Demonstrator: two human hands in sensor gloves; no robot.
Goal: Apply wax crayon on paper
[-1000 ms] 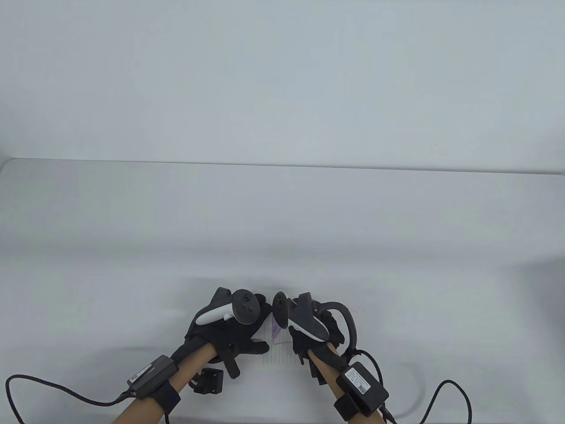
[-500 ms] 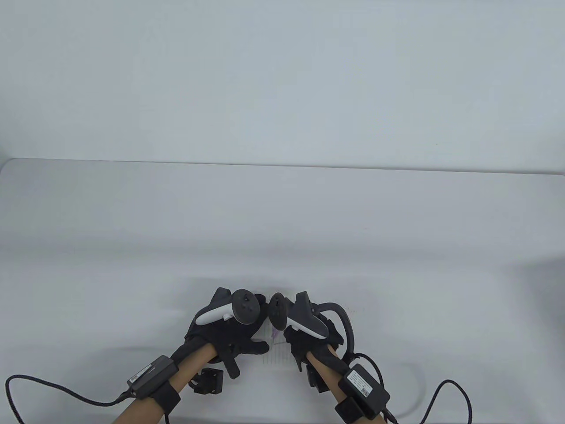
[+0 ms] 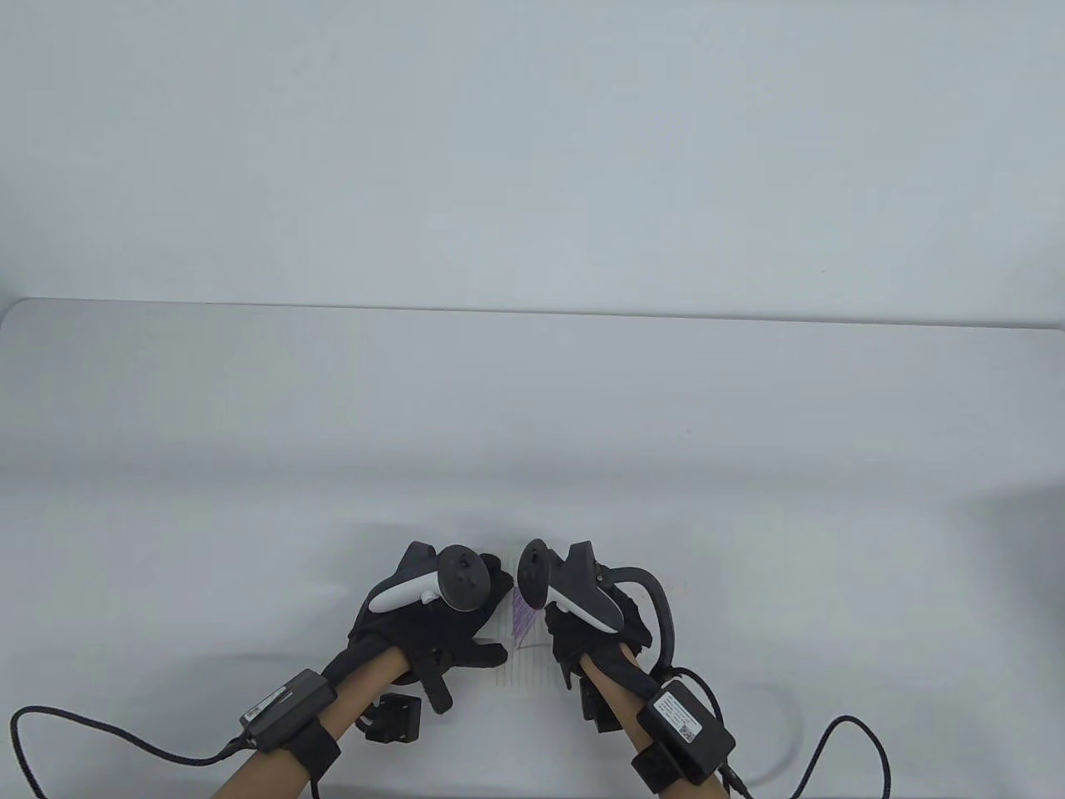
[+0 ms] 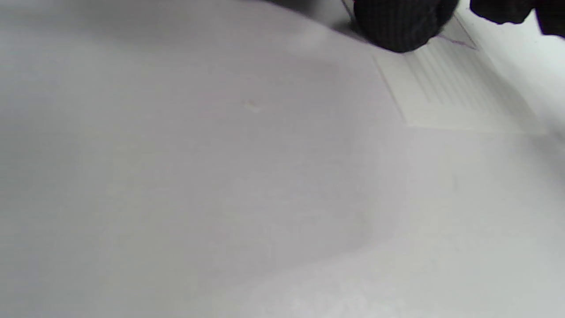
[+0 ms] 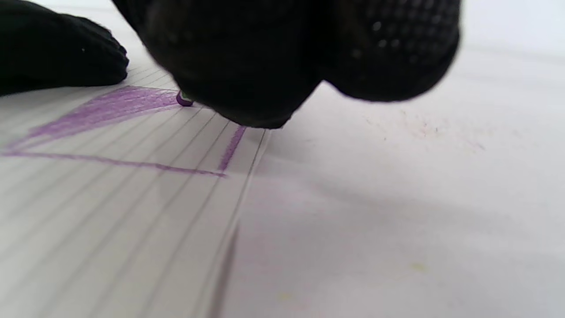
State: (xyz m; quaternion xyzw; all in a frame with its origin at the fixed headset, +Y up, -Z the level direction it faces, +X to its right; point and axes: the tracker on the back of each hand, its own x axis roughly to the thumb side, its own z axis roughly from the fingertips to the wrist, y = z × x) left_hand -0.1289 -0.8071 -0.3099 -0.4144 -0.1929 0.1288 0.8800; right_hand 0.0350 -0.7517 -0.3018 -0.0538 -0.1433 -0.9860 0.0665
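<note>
A lined sheet of paper (image 3: 526,662) lies at the table's near edge between my hands, with purple crayon strokes (image 3: 524,617) on it. My right hand (image 3: 595,632) grips a purple crayon (image 5: 184,100); only its tip shows under the fingers, touching the paper (image 5: 110,207) at the end of a shaded purple patch (image 5: 110,108). My left hand (image 3: 441,620) rests flat on the paper's left side. One left fingertip (image 4: 399,24) shows in the left wrist view, pressing on the paper (image 4: 459,92). The left hand (image 5: 57,53) also shows in the right wrist view.
The white table (image 3: 532,433) stretches away from the hands. A small black bracket (image 3: 391,720) lies by my left forearm. Cables (image 3: 840,749) run from both wrists along the near edge.
My right hand shifted left and then back to the right with the crayon. More of the purple shading shows now. The left hand has not moved.
</note>
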